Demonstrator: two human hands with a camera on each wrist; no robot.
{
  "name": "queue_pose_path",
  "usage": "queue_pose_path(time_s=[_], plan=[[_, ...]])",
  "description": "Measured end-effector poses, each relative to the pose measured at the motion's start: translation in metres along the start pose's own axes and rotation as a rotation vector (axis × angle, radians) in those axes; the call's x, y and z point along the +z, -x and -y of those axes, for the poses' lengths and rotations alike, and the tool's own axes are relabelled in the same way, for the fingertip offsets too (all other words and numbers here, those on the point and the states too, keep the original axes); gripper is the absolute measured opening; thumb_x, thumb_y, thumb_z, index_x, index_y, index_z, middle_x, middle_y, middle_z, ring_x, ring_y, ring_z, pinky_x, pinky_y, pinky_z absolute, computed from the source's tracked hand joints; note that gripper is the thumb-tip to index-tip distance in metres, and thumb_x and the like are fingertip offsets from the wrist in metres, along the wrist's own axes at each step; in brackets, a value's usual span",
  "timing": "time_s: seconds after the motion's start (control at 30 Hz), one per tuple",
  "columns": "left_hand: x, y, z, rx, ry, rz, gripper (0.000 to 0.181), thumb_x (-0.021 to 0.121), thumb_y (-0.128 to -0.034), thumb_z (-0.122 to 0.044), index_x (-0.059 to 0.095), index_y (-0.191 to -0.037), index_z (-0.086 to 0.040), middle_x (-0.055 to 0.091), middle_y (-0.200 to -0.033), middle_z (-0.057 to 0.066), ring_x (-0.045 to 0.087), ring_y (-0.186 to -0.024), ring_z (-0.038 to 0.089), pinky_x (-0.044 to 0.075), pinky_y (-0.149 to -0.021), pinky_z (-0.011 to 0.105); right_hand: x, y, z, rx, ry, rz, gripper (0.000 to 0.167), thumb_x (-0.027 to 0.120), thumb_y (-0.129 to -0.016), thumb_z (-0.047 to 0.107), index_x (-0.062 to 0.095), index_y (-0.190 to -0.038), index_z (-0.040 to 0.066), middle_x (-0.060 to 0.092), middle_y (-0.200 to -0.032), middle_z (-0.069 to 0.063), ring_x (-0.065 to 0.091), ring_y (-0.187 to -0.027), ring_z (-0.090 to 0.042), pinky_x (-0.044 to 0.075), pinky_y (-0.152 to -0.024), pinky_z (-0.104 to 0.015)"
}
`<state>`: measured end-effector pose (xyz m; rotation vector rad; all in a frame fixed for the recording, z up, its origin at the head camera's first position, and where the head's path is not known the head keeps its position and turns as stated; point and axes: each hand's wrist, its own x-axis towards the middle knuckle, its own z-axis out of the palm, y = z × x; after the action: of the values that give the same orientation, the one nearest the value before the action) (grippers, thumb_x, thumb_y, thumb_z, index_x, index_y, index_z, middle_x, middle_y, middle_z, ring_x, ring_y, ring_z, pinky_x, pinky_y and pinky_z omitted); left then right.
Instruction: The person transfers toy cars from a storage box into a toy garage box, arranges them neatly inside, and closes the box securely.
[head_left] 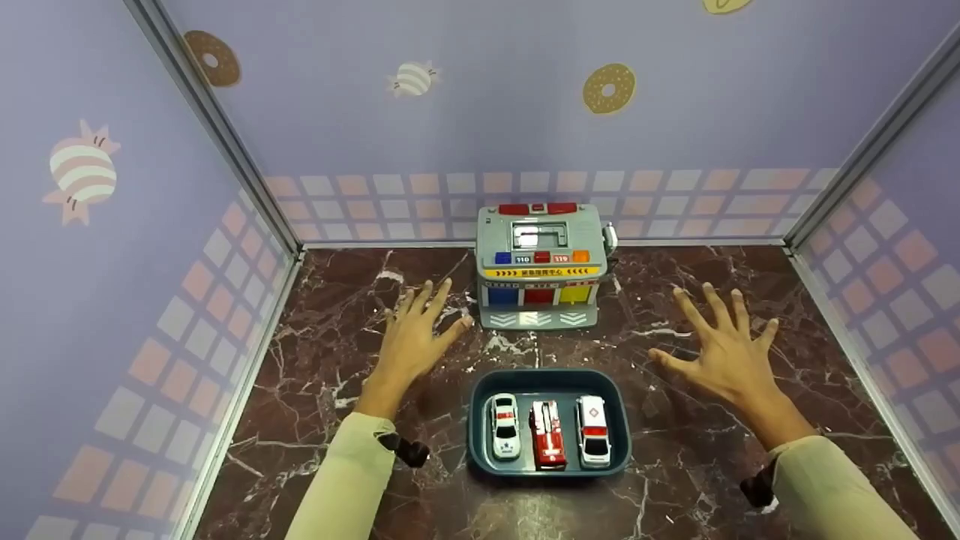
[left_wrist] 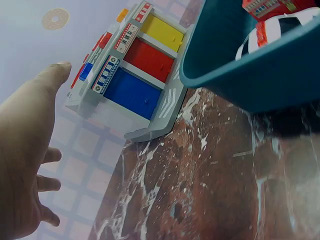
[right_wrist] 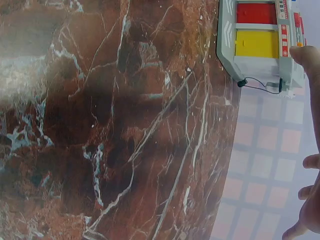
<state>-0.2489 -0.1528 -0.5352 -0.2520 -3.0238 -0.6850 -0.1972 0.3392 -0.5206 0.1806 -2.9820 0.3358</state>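
Observation:
Both hands are empty, fingers spread. The left hand (head_left: 416,341) is over the table left of a grey toy garage (head_left: 538,319), its thumb toward the garage. The right hand (head_left: 727,356) is farther off on the garage's right side. Blue, red and yellow doors on the garage front are closed. In front of it a dark teal tray (head_left: 551,379) holds a white police car (head_left: 505,427), a red fire truck (head_left: 548,435) and a white ambulance (head_left: 594,431), side by side. The left wrist view shows the left hand (left_wrist: 27,155) beside the garage (left_wrist: 132,95).
The table (head_left: 337,450) has a dark red marble pattern with white veins. Pale purple walls (head_left: 495,127) with printed sweets, doughnuts and checks stand behind it and on both sides. A handset-like white part (head_left: 610,237) is on the garage's right side.

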Motion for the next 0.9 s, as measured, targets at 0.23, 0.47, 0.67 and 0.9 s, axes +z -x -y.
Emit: queue_pose_path(time_s=[0.23, 0.47, 0.67, 0.9], plan=[[0.006, -0.009, -0.003, 0.031, 0.167, 0.026, 0.085, 0.049, -0.1074, -0.076, 0.019, -0.178, -0.037, 0.026, -0.184, 0.007, 0.025, -0.17, 0.042, 0.018, -0.133, 0.074, 0.002, -0.001, 0.005, -0.005, -0.016, 0.0, 0.111, 0.07, -0.092, 0.081, 0.013, -0.178, 0.041, 0.02, -0.184, -0.019, 0.01, -0.167, -0.06, -0.007, -0.112, -0.099], [0.012, -0.022, -0.006, 0.066, 0.269, 0.013, 0.082, 0.052, -0.1093, -0.07, 0.022, -0.177, -0.035, 0.037, -0.18, 0.011, 0.035, -0.164, 0.047, 0.025, -0.133, 0.071, 0.005, -0.002, 0.009, -0.015, -0.015, -0.026, 0.111, 0.072, -0.091, 0.08, 0.014, -0.178, 0.043, 0.027, -0.181, -0.021, 0.022, -0.164, -0.06, 0.001, -0.115, -0.098], [0.019, -0.036, -0.011, 0.123, 0.28, -0.016, 0.08, 0.057, -0.1106, -0.062, 0.028, -0.177, -0.026, 0.04, -0.177, 0.013, 0.041, -0.163, 0.042, 0.028, -0.134, 0.064, 0.009, -0.001, 0.011, -0.022, -0.018, -0.032, 0.109, 0.073, -0.091, 0.077, 0.017, -0.178, 0.041, 0.029, -0.18, -0.022, 0.028, -0.16, -0.061, 0.001, -0.115, -0.098], [0.023, -0.049, -0.017, 0.12, 0.304, -0.015, 0.079, 0.06, -0.1109, -0.056, 0.032, -0.176, -0.021, 0.04, -0.177, 0.016, 0.04, -0.164, 0.039, 0.03, -0.136, 0.059, 0.012, 0.0, 0.014, -0.03, -0.024, -0.032, 0.108, 0.076, -0.091, 0.072, 0.022, -0.177, 0.038, 0.032, -0.178, -0.022, 0.029, -0.159, -0.06, 0.003, -0.115, -0.099]])
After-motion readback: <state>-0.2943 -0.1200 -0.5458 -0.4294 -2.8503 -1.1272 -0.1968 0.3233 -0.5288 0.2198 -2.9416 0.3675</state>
